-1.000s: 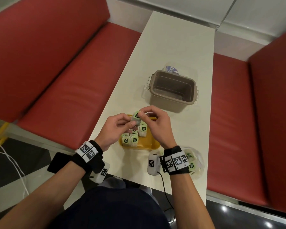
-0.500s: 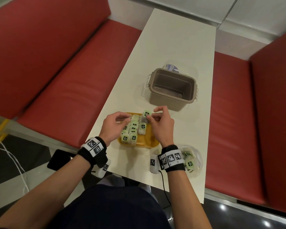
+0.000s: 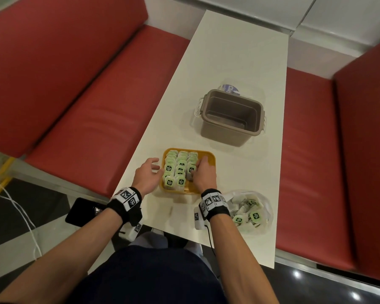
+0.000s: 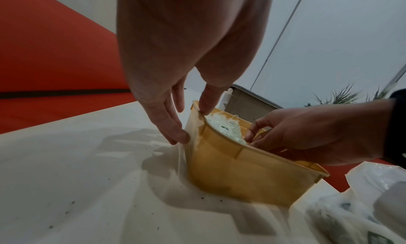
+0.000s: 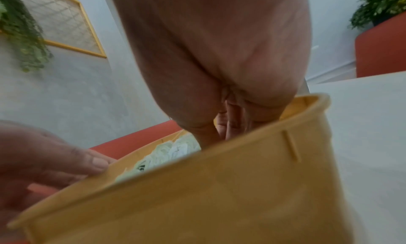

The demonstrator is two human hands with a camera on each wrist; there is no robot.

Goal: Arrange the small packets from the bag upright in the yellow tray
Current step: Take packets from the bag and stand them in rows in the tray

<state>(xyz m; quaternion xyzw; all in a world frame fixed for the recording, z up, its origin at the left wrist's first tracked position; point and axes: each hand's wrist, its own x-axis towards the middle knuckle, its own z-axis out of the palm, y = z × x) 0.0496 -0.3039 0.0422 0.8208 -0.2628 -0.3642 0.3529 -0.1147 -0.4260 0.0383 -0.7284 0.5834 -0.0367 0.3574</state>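
Packets (image 3: 180, 166), small pale green paper ones with dark round labels, stand upright in three close rows inside the square yellow plastic tray (image 3: 211, 155), which sits on the white surface (image 3: 235, 62) near our edge. Our right hand (image 3: 203, 174) reaches down into the tray's right side, fingers (image 4: 252, 135) curled among the packets of the right-hand row; whether they actually pinch one, we cannot tell. Our left hand (image 3: 146, 175) lies just outside the tray's left wall, fingers (image 4: 173, 126) nearly straight and spread: the left wrist view shows the thumb tip on the rim and a fingertip against the outer wall, holding nothing. A strip of bare yellow floor shows along the tray's right side and near edge.

More of the packets lie jumbled in the clear plastic bag (image 3: 262, 207) to the right of our right wrist, close to the surface's near edge and near its right edge. Beyond the tray, apart from it, stands an open grey-brown plastic bin (image 3: 233, 116) with side latches, and a round blue-and-white lid (image 3: 229, 88) peeks out behind it. Past the bin the surface runs bare to the far wall. Red padded benches (image 3: 92, 119) flank both long edges.
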